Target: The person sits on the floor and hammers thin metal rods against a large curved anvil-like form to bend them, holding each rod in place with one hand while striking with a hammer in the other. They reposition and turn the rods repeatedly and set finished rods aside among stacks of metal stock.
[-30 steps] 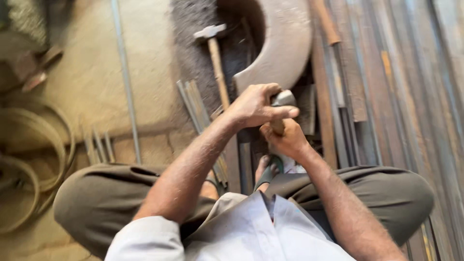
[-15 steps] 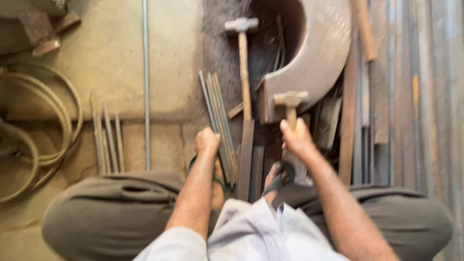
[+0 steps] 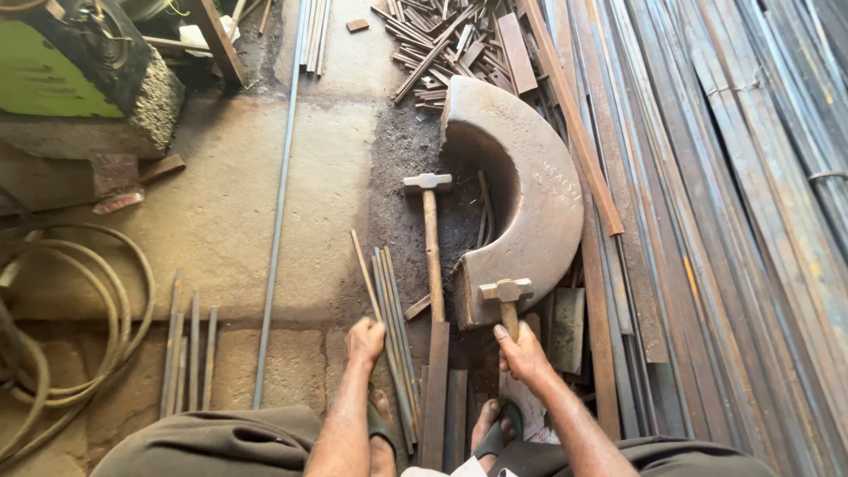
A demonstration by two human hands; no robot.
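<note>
Right hand (image 3: 523, 355) fist closed on hammer (image 3: 505, 291): short wooden handle, worn steel head, at 12 o'clock of hand, against curved steel block (image 3: 539, 190). Left hand (image 3: 365, 340) pinching thin rods (image 3: 391, 309).

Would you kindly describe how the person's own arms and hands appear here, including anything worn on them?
Both forearms are bare, with no sleeves reaching them. The left hand and the right hand wear no gloves, and no rings, watch or bracelet can be made out. A little pale cloth shows at the bottom edge; whether it is a shirt cannot be told.
</note>
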